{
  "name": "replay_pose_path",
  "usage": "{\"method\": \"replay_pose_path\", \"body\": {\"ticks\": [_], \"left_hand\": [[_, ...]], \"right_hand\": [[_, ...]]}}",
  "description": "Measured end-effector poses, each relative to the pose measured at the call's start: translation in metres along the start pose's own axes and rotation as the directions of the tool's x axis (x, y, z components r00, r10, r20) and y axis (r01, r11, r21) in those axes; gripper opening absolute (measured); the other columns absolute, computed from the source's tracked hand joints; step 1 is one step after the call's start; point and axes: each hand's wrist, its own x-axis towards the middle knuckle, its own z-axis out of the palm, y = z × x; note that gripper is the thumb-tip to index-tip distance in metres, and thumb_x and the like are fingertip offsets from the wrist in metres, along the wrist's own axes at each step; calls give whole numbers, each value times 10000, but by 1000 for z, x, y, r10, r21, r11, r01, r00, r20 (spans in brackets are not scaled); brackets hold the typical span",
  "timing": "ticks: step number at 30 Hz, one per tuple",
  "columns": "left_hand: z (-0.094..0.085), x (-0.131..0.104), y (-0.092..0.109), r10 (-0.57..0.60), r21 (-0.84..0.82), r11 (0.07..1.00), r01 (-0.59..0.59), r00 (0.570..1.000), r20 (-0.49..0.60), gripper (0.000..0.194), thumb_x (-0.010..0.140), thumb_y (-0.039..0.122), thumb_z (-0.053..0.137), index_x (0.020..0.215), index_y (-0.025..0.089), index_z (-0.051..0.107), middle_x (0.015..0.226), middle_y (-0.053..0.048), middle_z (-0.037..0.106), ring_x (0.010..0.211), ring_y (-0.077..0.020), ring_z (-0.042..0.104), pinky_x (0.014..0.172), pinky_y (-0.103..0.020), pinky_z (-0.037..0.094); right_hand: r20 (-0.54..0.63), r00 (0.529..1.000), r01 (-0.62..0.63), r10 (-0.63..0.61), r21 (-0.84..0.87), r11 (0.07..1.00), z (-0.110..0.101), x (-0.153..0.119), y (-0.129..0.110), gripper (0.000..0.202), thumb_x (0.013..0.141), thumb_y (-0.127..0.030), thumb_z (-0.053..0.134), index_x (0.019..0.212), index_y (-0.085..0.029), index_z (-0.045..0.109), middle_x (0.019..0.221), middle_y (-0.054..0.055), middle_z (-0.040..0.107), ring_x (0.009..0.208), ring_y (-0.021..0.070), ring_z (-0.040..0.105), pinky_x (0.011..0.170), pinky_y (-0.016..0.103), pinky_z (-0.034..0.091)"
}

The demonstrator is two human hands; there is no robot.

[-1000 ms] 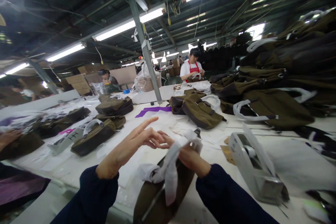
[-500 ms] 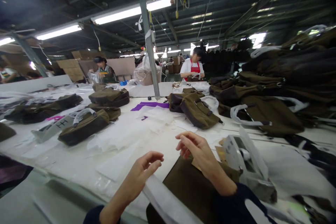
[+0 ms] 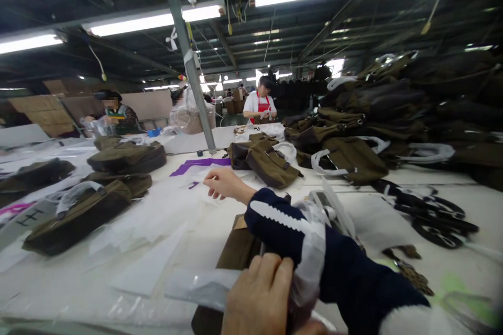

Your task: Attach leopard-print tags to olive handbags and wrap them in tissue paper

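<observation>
An olive-brown bag (image 3: 236, 251) lies on the white table in front of me, partly hidden by my arm and hand. My left hand (image 3: 259, 293) is closed at its upper edge, fingers curled over it; what exactly lies under them is hidden. A clear plastic strip (image 3: 200, 288) sticks out to the left of that hand. White wrapping (image 3: 312, 256), apparently round the bag's handle, lies across my right sleeve. My right hand (image 3: 226, 184) reaches over the bag toward white paper sheets (image 3: 153, 225), fingers loosely bent, nothing seen in them.
More olive bags (image 3: 271, 162) lie beyond, and a large pile (image 3: 412, 99) rises at the right. A purple piece (image 3: 196, 166) lies near the metal post (image 3: 192, 73). Black straps (image 3: 440, 220) lie right. Two people (image 3: 259, 102) (image 3: 116, 115) work across the table.
My right hand has moved left and forward over the bag. My left hand has come right and closed at the bag's edge. The view has turned right.
</observation>
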Motion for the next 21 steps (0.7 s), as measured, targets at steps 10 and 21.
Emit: {"method": "replay_pose_path", "body": {"ticks": [10, 21], "left_hand": [[-62, 28, -56, -420, -220, 888, 405, 907, -25, 77, 831, 254, 553, 773, 205, 562, 681, 26, 592, 638, -152, 538, 599, -240, 391], [-81, 36, -108, -575, -529, 680, 508, 817, 46, 318, 766, 427, 717, 811, 119, 653, 679, 4, 600, 608, -119, 509, 568, -217, 404]], "right_hand": [[110, 980, -186, 166, 216, 959, 16, -17, 3, 224, 870, -107, 637, 647, -110, 654, 607, -50, 633, 566, 79, 594, 629, 198, 530], [4, 974, 226, -226, -78, 971, -30, -137, 28, 218, 911, -300, 572, 1043, -201, 713, 954, 34, 708, 870, 179, 626, 788, 269, 486]]}}
